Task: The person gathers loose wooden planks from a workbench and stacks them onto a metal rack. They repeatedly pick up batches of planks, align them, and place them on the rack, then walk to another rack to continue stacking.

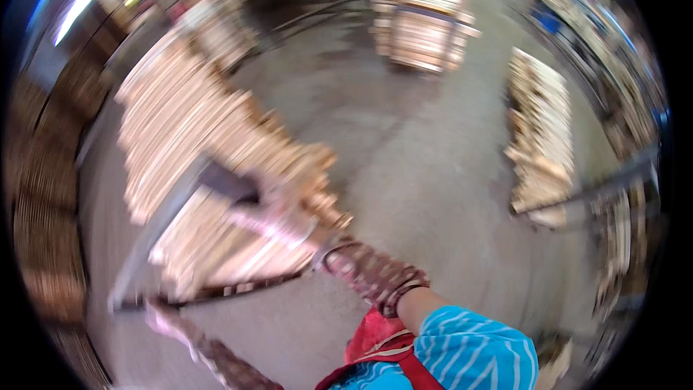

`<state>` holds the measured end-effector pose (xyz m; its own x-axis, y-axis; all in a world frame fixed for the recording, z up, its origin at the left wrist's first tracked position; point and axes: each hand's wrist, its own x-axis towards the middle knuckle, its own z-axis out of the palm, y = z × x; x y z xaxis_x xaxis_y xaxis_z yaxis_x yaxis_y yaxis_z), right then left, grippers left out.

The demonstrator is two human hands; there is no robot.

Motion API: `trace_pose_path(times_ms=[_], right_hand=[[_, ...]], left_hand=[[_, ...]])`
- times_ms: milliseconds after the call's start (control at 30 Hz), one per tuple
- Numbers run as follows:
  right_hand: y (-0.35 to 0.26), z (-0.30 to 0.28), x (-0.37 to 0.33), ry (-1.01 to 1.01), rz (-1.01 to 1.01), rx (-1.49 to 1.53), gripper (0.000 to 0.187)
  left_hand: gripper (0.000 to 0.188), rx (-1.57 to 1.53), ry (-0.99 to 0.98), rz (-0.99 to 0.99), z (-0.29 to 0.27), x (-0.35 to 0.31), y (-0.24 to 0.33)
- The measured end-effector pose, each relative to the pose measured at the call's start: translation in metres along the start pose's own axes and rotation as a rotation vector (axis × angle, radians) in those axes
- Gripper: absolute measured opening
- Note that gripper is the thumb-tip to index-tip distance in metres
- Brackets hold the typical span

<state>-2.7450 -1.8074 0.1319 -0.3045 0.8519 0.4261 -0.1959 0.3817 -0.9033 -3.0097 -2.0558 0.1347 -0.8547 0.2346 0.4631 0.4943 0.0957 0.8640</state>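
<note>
Motion blurs much of the view. A grey metal bar (pixel 159 227), which looks like a cart handle, slants in front of a large stack of pale wooden slats (pixel 195 137). At its upper end, my right hand (pixel 274 217), in a light glove, appears closed around a dark part of the handle (pixel 229 182). Down by the lower end is my left hand (pixel 167 321), also in a pale glove. Its fingers are smeared, and I cannot tell whether they grip the bar. Brown patterned sleeve covers protect both forearms.
Another pile of slats (pixel 541 130) stands to the right, with a metal bar (pixel 585 191) at its near end. A further wood stack (pixel 422 14) is at the far middle. Brown stacks (pixel 47 224) line the left side. Grey concrete floor (pixel 419 166) lies between them.
</note>
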Motion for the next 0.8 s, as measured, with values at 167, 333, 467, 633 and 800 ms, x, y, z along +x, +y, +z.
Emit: trace_pose_path(times_ms=[167, 333, 467, 633, 800], right_hand=[[0.022, 0.015, -0.005, 0.127, -0.057, 0.124, 0.047], [0.024, 0.019, -0.005, 0.131, -0.052, 0.114, 0.048], [0.021, 0.02, -0.004, 0.082, -0.054, 0.191, 0.051], [0.025, 0.001, -0.018, 0.083, -0.063, -0.192, 0.06], [0.087, -0.014, -0.17, 0.01, 0.122, -0.051, 0.055]], left_hand=[[0.031, -0.43, 0.182, -0.117, 0.001, 0.027, -0.061], [0.031, -0.397, 0.111, -0.048, 0.006, 0.015, -0.042], [0.032, -0.349, 0.144, -0.054, 0.005, 0.012, -0.037], [0.069, -0.178, -0.016, -0.011, -0.01, -0.024, -0.014], [0.071, -0.15, 0.069, -0.485, -0.171, -0.195, -0.17]])
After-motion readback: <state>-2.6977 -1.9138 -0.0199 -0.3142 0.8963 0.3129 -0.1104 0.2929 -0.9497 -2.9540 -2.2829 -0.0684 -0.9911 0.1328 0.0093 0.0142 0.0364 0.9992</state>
